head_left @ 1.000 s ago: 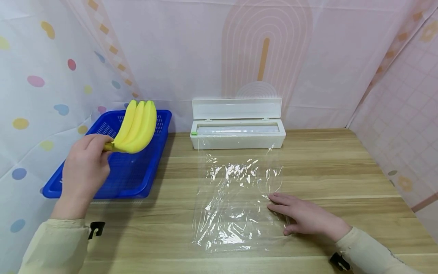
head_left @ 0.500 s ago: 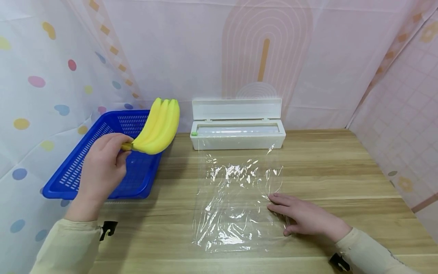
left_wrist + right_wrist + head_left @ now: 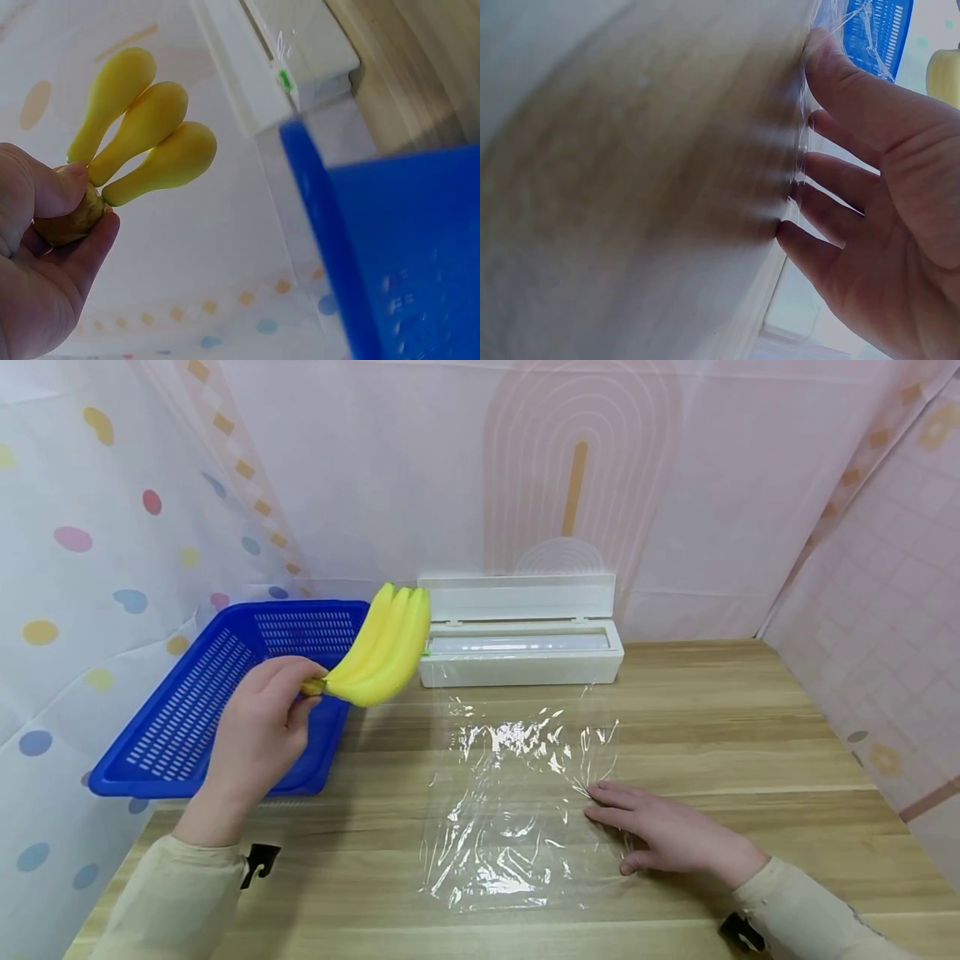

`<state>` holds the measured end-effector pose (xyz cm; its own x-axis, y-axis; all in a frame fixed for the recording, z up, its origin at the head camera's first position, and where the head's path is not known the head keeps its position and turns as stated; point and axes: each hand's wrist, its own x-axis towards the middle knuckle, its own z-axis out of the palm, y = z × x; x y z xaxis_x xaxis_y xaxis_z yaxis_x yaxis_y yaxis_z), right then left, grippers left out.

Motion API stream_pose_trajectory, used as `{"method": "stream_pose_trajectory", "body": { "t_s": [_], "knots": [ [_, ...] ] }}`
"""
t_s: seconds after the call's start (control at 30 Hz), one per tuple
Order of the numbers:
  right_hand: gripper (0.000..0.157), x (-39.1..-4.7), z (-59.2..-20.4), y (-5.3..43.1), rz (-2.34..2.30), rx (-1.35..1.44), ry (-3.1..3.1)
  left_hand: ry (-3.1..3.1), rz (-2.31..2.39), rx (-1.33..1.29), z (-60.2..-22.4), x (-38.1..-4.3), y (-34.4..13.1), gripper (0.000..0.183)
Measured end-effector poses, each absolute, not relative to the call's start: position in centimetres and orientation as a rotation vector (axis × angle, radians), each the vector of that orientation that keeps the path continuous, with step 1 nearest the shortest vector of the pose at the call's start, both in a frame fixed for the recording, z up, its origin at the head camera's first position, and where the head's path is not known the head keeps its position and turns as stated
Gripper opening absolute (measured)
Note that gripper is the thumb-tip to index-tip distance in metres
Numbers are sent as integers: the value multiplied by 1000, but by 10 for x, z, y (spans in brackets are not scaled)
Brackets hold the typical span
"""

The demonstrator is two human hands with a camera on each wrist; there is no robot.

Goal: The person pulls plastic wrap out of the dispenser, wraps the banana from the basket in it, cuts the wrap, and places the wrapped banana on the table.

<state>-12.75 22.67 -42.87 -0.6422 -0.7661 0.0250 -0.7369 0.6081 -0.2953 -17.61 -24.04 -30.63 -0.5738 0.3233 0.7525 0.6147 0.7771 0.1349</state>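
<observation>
A bunch of yellow bananas (image 3: 386, 647) is held up by its stem in my left hand (image 3: 258, 735), above the right side of the blue basket. In the left wrist view, thumb and fingers pinch the brown stem, and the bananas (image 3: 146, 124) fan out from it. A sheet of clear plastic wrap (image 3: 517, 810) lies on the table, drawn out from the white wrap dispenser (image 3: 521, 670). My right hand (image 3: 667, 831) rests with spread fingers at the right edge of the wrap. In the right wrist view, its fingertips touch the tabletop along the film.
The blue perforated basket (image 3: 176, 735) stands at the left of the wooden table (image 3: 750, 735). At the back, the dispenser has its lid (image 3: 517, 597) raised, near the patterned cloth (image 3: 420, 460). A small green piece (image 3: 285, 80) sits at the dispenser's left end.
My left hand has carried the bananas to the right, from over the basket toward the dispenser and wrap. The right hand has stayed in place on the wrap's edge.
</observation>
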Motion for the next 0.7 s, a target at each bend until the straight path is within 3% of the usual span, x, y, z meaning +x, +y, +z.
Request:
{"method": "stream_pose_trajectory", "body": {
  "t_s": [0.7],
  "knots": [
    [78, -129, -432, 228, -426, -1299, 2731, -2209, -494, -1008, -326, -185, -191, 40]
  ]
}}
